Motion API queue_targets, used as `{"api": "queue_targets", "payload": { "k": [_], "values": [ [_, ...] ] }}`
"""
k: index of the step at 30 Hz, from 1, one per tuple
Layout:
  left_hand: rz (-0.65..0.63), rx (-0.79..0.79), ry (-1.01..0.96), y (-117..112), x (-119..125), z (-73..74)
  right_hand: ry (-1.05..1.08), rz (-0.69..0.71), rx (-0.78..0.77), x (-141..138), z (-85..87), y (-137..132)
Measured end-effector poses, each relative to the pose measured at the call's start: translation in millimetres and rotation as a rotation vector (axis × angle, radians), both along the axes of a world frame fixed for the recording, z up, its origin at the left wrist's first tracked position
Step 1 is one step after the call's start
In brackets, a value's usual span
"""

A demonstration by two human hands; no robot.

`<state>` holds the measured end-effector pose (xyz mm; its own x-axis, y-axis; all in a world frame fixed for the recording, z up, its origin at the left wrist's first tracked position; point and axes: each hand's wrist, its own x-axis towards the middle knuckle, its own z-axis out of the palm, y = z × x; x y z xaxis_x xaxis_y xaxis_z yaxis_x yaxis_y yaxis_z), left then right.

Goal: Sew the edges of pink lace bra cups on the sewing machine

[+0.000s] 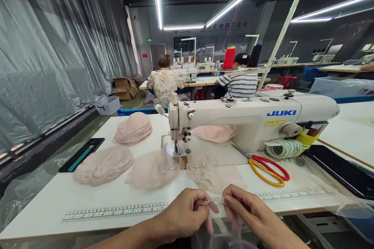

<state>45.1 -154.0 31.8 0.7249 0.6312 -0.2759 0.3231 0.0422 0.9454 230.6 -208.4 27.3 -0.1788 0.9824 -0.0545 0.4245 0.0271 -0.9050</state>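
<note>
pinched, fingers nearly shut: your left hand (188, 214) has a thin, sheer pale strip (221, 226) between thumb and fingertips, and your right hand (253, 212) nips it just beside. it hangs at the front edge of the white tabletop (43, 223), near the printed ruler (117, 211).

now the containers: a yellow holder (305, 141) against the juki sewing machine (251, 114) carries pen-like tools, a pale coil of cord (288, 148) just beside it. at right, a translucent tub (327, 87) has clear plastic in it; on the floor at left sits a white bin (108, 106), contents too small to tell, near brown cardboard boxes (124, 87).

and the textures: a rounded, layered pink pile (133, 128), a flatter openwork lace stack (103, 165), a gauzy pale pink stack (152, 171) near the needle, and lace-edged sheer pieces (214, 173) right before your hands. red-and-yellow-handled scissors (251, 158) lie beside those.
</note>
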Motion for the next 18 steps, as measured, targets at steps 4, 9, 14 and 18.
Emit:
{"api": "queue_targets", "payload": {
  "k": [4,9,14,18],
  "values": [
    [0.022,0.021,-0.007,2.0,2.0,-5.3,0.107,-0.014,-0.080,-3.6,11.0,-8.4],
    [-0.090,0.216,-0.195,-0.8,-3.9,6.9,0.206,0.216,-0.124,4.4,29.5,-24.7],
    [-0.350,0.630,-0.267,-3.5,-14.3,21.9,0.083,0.046,-0.017,5.7,26.6,-13.7],
    [-0.388,0.695,-0.228,1.5,-22.2,24.3,0.172,0.310,-0.114,-10.2,11.3,1.6]
  ]
}}
